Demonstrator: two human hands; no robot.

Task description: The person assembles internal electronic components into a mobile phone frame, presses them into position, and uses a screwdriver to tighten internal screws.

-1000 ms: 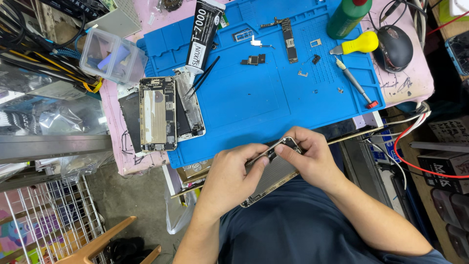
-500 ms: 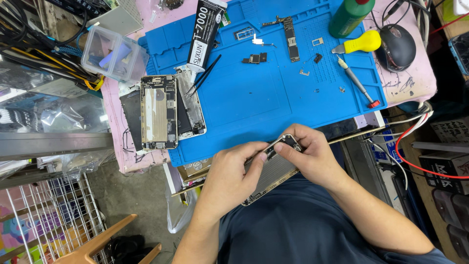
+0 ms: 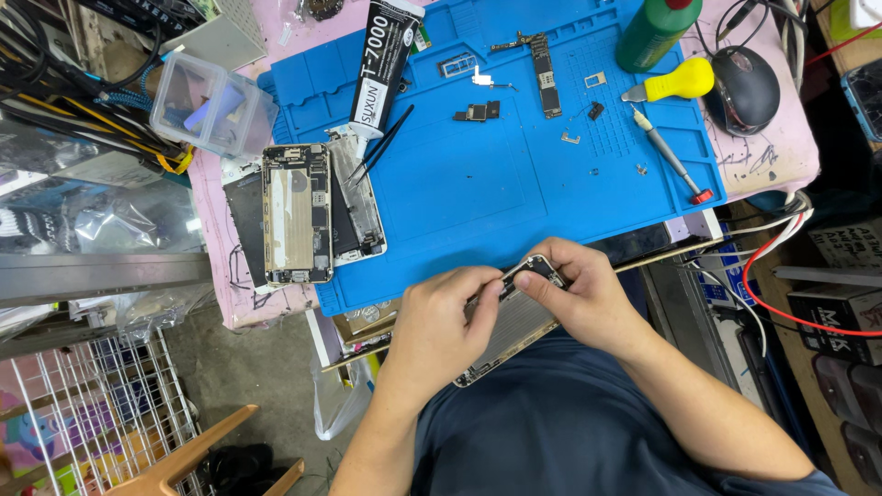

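2 hands (image 3: 514,308), 1 phone shell (image 3: 514,323), 1 blue mat (image 3: 514,174)

Left hand (image 3: 441,321) and right hand (image 3: 588,298) gripping phone housing (image 3: 510,331), blue mat (image 3: 514,184) behind

The middle of the blue mat (image 3: 496,211) lies bare, giving open passage straight ahead of the hands. To its left, two opened phone housings (image 3: 312,211) and black tweezers (image 3: 381,145) block the way; at the far edge stand a glue tube (image 3: 381,60), circuit board (image 3: 544,69), green bottle (image 3: 654,32), and right, a screwdriver (image 3: 669,156).
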